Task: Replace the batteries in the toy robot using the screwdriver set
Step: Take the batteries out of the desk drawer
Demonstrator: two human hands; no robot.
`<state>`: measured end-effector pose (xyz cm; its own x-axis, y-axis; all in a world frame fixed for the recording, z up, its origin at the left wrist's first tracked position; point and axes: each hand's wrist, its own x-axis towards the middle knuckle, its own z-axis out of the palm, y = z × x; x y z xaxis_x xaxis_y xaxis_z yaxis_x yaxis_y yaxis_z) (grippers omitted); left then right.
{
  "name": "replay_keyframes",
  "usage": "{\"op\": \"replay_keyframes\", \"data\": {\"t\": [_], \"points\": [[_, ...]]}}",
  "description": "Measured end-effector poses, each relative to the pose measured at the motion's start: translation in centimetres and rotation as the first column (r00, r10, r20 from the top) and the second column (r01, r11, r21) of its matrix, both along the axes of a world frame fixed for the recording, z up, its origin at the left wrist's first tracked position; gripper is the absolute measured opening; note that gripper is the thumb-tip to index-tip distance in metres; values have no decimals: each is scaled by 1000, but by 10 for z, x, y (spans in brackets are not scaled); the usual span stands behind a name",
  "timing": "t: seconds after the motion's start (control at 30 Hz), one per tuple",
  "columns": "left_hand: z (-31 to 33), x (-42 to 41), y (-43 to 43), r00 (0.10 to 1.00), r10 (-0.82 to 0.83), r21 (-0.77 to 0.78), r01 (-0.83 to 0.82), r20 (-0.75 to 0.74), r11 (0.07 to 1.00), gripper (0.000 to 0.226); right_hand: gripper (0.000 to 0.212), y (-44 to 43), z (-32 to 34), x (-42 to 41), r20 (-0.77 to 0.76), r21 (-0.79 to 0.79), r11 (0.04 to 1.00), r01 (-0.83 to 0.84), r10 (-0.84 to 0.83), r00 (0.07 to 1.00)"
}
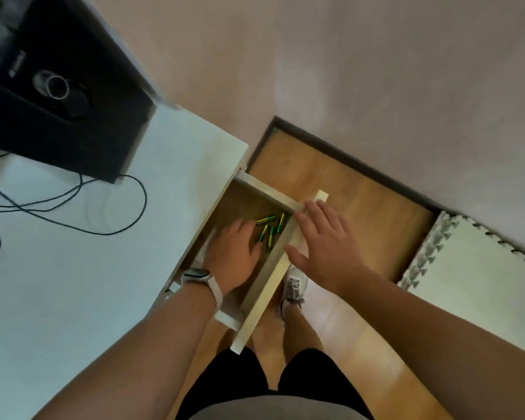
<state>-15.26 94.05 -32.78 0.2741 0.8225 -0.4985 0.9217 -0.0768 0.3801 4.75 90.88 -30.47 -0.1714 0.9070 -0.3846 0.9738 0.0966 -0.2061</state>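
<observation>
Left hand (235,253) palm down in drawer (272,286), fingertips at green batteries (269,228) near its far front corner; pinch not discernible. Right hand (325,244) spread wide over front edge. Judged early: fetching batteries; toy robot, screwdriver set unseen.

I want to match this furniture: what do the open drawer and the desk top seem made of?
Drawer: probably laminated board, with pale matte walls and a brown wood-look bottom. Desk top: smooth white, likely laminate or paint; no grain shows.
</observation>
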Motion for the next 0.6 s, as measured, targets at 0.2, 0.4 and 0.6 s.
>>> {"op": "replay_keyframes", "data": {"t": [0.2,0.4,0.6], "points": [[-40,9,18,997,-72,19,72,-17,997,51,69,-5,-12,-2,44,43,999,33,-35,998],[-58,13,20,996,-81,22,81,-24,996,46,67,-11,-18,-5,-2,54,995,84,-84,996],[-53,21,18,996,63,-172,-52,56,984,41,65,-12,-20,-9,13,62,993,98,-99,995]]}}
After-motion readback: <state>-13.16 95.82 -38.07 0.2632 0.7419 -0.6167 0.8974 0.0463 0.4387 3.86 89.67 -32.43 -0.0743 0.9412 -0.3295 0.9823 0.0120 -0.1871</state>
